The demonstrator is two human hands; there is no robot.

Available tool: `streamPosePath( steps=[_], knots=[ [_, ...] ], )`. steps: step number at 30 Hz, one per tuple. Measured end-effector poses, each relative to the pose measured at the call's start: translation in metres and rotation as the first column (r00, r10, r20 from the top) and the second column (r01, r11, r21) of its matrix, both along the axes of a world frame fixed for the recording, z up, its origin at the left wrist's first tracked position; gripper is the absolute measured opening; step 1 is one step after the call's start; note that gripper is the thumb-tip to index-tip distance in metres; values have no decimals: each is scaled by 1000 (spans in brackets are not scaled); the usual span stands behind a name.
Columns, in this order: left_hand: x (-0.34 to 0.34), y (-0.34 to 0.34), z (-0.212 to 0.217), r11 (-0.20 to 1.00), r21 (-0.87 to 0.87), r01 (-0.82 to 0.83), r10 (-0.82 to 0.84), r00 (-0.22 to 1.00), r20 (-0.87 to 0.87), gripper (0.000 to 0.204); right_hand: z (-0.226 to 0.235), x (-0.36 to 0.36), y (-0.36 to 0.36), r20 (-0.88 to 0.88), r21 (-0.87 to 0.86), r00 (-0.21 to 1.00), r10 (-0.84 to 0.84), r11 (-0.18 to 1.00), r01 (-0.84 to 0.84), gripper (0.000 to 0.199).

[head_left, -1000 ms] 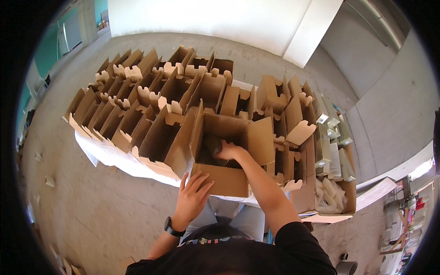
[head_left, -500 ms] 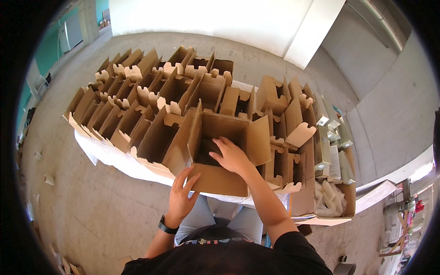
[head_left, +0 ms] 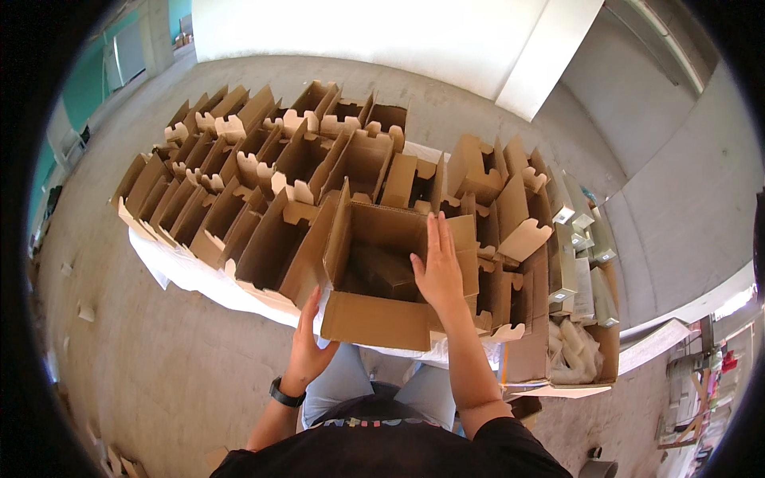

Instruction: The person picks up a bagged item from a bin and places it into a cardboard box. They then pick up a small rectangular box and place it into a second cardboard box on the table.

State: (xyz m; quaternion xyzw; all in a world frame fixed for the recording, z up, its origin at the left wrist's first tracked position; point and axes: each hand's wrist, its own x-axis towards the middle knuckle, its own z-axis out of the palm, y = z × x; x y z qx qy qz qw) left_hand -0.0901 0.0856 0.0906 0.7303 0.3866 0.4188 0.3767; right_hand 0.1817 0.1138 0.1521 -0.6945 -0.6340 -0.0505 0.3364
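Directly in front of me an open cardboard box (head_left: 378, 323) stands on top of the other boxes, its flaps spread outward. Down inside it, brown cardboard panels (head_left: 386, 269) lie at a slant in shadow. My right hand (head_left: 441, 275) is flat against the box's right side, by the right flap (head_left: 464, 253), fingers straight. At the front left corner, my left hand (head_left: 309, 350) has its fingers stretched out beside the box wall; whether they touch it is hard to tell. Neither hand grips anything.
Several rows of open cardboard boxes (head_left: 275, 239) fill the covered surface ahead and left. On the right, a larger carton (head_left: 526, 354) holds pale narrow boxes (head_left: 562, 259) and whitish plastic wrap (head_left: 572, 350). White sheeting (head_left: 187, 269) hangs over the left edge, above a concrete floor (head_left: 151, 342).
My right hand has come up out of the box and shifted right to its side wall. My left hand has drawn slightly left and down. The panels inside the box now show more.
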Motion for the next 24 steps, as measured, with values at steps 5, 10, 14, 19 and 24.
streamPosePath(
  steps=[5, 10, 14, 19, 24],
  knots=[
    [3, -3, -1, 999, -33, 26, -27, 999, -32, 90, -8, 2, -11, -75, -68, 996, 39, 997, -44, 67],
    [9, 0, -5, 999, -23, 43, -44, 999, -13, 93, -27, 4, -23, 72, -170, 996, 48, 985, -35, 54],
    [16, 3, -9, 979, -187, 80, -70, 996, 59, 96, -31, 4, -25, 126, -190, 991, 35, 982, -11, 50],
    [14, 3, -23, 997, -50, 66, -67, 997, -24, 98, -36, 6, -24, 76, -193, 995, 60, 980, -44, 48],
    [16, 6, -21, 971, -211, 113, -99, 992, 79, 99, -40, 9, -25, 46, -202, 997, 65, 978, -54, 46]
  ],
)
